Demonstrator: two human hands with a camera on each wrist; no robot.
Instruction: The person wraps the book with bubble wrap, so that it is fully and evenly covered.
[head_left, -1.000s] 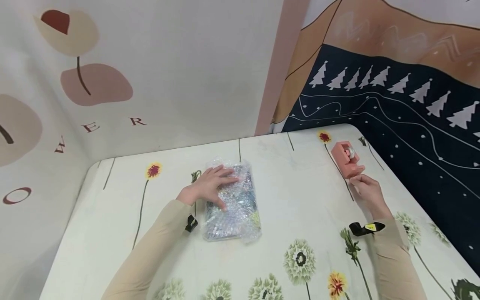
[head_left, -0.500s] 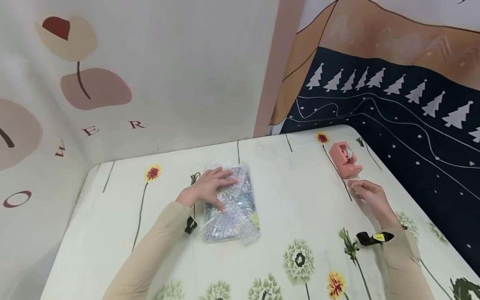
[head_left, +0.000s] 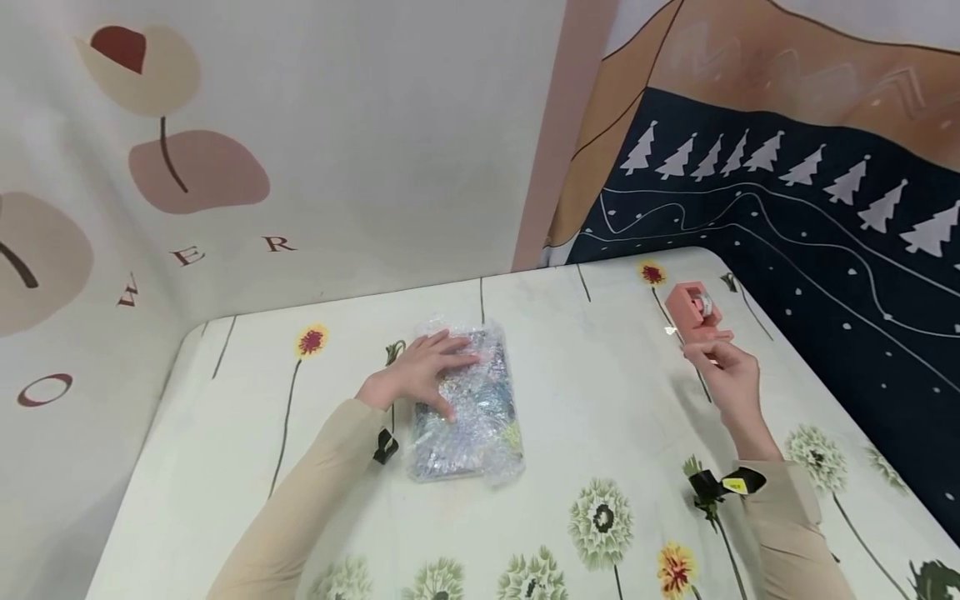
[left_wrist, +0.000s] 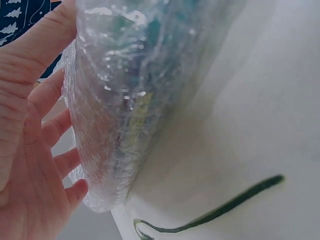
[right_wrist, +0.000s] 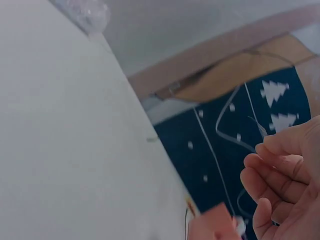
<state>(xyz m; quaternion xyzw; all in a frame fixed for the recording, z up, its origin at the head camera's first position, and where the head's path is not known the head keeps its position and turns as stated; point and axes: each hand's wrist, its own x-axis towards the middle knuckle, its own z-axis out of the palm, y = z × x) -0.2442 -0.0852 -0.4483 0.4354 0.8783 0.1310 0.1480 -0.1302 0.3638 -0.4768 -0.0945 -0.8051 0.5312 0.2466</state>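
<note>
A flat rectangular package in clear bubble wrap lies on the table, with a colourful printed surface showing through. On its upper left part rests my left hand, fingers spread; the left wrist view has the fingers along the edge of the wrap. My right hand is at the near end of a pink tape dispenser holding a small roll. Thumb and forefinger pinch a strip of clear tape, faint in the right wrist view and glinting in the head view.
The table wears a white cloth printed with flowers. A pale wall hanging stands behind it, and a dark blue one with white trees borders the right side. Black straps are on both wrists.
My right hand moves slightly up and left and lifts at the dispenser's near end, and a glint of tape now shows beside it. The left hand stays on the package.
</note>
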